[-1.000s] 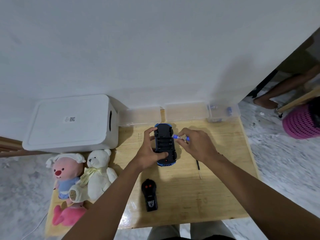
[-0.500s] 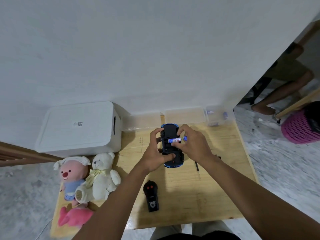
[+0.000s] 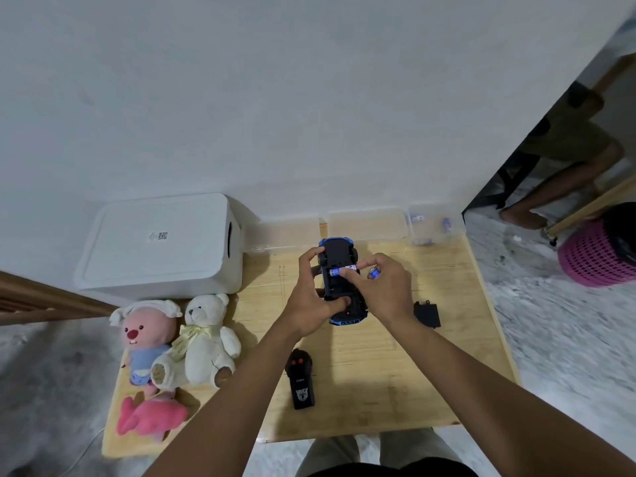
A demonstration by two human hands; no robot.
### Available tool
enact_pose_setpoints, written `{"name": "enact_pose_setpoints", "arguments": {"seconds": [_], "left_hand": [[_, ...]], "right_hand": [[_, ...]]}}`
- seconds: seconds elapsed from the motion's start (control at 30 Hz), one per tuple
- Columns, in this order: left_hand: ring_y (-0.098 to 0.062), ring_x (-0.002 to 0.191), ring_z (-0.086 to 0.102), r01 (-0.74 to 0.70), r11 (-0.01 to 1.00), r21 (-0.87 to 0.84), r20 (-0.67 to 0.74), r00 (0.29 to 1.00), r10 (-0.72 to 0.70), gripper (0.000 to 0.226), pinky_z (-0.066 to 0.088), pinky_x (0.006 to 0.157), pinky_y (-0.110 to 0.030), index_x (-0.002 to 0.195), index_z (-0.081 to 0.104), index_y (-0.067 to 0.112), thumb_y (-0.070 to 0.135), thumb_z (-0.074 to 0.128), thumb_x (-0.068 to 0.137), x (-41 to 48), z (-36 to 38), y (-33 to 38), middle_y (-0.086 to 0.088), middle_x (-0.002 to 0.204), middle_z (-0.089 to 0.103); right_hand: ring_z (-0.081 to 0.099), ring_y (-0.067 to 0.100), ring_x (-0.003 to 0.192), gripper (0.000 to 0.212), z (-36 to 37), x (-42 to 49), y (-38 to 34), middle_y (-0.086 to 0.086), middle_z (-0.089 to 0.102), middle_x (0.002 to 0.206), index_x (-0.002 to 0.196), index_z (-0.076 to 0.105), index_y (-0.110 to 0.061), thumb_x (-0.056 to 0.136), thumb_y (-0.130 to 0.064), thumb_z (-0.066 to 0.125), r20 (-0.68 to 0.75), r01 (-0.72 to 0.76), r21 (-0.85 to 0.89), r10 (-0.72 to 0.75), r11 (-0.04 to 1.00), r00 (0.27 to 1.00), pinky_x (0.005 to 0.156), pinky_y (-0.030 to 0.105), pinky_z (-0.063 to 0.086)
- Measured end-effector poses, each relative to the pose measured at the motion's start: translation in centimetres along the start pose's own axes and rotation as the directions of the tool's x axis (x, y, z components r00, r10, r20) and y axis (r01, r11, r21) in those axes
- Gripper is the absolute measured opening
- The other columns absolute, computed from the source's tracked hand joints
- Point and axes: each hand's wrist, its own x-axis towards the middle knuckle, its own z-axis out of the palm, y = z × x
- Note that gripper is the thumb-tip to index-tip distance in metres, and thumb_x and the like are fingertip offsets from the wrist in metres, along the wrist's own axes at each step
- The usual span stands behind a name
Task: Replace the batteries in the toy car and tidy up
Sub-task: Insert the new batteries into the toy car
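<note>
The toy car lies belly-up toward the far edge of the desk, with your left hand curled round its side. Your right hand pinches a battery across the open bay and tucks a second battery in its curled fingers. If you press askew, the battery may spring out, and the second battery could slip and roll. The black cover lies near your right wrist, where it is easily knocked. The remote lies between your forearms.

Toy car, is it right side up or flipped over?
Flipped over. The toy car shows its black underside upward; the left hand grips it, the right hand presses a battery against it.
</note>
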Motion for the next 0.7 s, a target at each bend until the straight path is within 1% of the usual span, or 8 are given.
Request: {"name": "enact_pose_setpoints", "arguments": {"seconds": [0.1,0.17,0.23,0.33,0.43,0.57,0.63,0.7], "left_hand": [[-0.021,0.127,0.060,-0.017,1.000,0.000,-0.003,1.000,0.017,0.095,0.061,0.095,-0.038,0.144,0.025,0.049,0.003,0.080,0.081,-0.3,0.1,-0.1,0.006,0.138,0.052],[-0.020,0.132,0.056,-0.032,0.999,0.008,-0.004,0.999,0.032,0.095,0.060,0.094,-0.033,0.144,0.025,0.049,0.002,0.079,0.081,-0.5,0.1,0.0,0.007,0.138,0.053],[-0.018,0.132,0.056,-0.039,0.999,0.018,-0.009,0.999,0.040,0.096,0.059,0.096,-0.035,0.145,0.025,0.049,0.004,0.080,0.080,-0.7,0.1,0.1,0.004,0.139,0.054],[-0.020,0.125,0.061,-0.041,0.999,0.015,-0.013,0.999,0.041,0.095,0.060,0.097,-0.046,0.145,0.025,0.049,0.006,0.080,0.080,-0.9,-0.1,0.6,0.006,0.139,0.054],[-0.024,0.128,0.059,-0.050,0.998,0.032,0.003,0.999,0.050,0.096,0.059,0.097,-0.049,0.145,0.025,0.050,0.007,0.081,0.080,-1.2,-0.2,0.8,0.013,0.135,0.053],[-0.024,0.127,0.060,-0.069,0.998,-0.003,-0.017,0.997,0.069,0.097,0.058,0.098,-0.037,0.147,0.025,0.047,0.009,0.081,0.079,-1.6,0.1,0.7,0.004,0.141,0.053],[-0.026,0.122,0.064,-0.068,0.998,-0.016,-0.011,0.998,0.068,0.097,0.060,0.095,-0.038,0.148,0.025,0.048,0.008,0.081,0.079,-1.7,0.0,0.8,0.001,0.141,0.053],[-0.027,0.124,0.062,-0.060,0.998,-0.018,0.015,0.998,0.060,0.096,0.061,0.095,-0.040,0.146,0.025,0.049,0.007,0.081,0.080,-1.6,-0.1,1.1,0.004,0.140,0.053]], "right_hand": [[0.061,0.007,0.072,0.029,0.1,-0.3,-0.2,-0.012,0.068,0.083,0.081,0.071,-0.022,0.072,-0.044,0.088,-0.012,-0.001,-0.005,0.001,1.000,1.000,0.060,0.022,0.047],[0.061,0.010,0.073,0.028,0.0,-0.6,-0.4,-0.009,0.068,0.081,0.080,0.071,-0.022,0.072,-0.043,0.088,-0.013,0.025,-0.035,-0.025,0.999,1.000,0.062,0.030,0.052],[0.061,0.013,0.070,0.027,-0.1,-0.9,-0.6,-0.007,0.068,0.076,0.080,0.071,-0.021,0.073,-0.042,0.087,-0.023,0.067,-0.085,-0.070,0.994,0.997,0.061,0.033,0.052],[0.058,0.015,0.065,0.025,-0.4,-1.3,-1.1,-0.008,0.062,0.067,0.083,0.073,-0.022,0.079,-0.045,0.082,-0.022,0.162,-0.205,-0.170,0.965,0.985,0.057,0.030,0.044],[0.062,0.015,0.064,0.028,-0.9,-1.2,-1.7,-0.008,0.065,0.066,0.077,0.072,-0.022,0.085,-0.049,0.075,0.009,0.212,-0.274,-0.218,0.938,0.976,0.058,0.030,0.049],[0.055,0.011,0.058,0.027,-1.3,-0.6,-2.7,-0.012,0.057,0.060,0.070,0.063,-0.028,0.085,-0.047,0.075,0.033,0.205,-0.288,-0.204,0.935,0.978,0.052,0.025,0.039],[0.054,0.008,0.054,0.027,-1.6,-0.5,-2.8,-0.010,0.060,0.065,0.072,0.059,-0.027,0.084,-0.046,0.075,0.079,0.200,-0.265,-0.185,0.943,0.980,0.048,0.024,0.038],[0.050,0.004,0.045,0.018,-2.0,-0.6,-2.7,-0.009,0.065,0.075,0.079,0.062,-0.023,0.083,-0.035,0.075,0.140,0.185,-0.159,-0.164,0.970,0.977,0.046,0.019,0.040]]}}
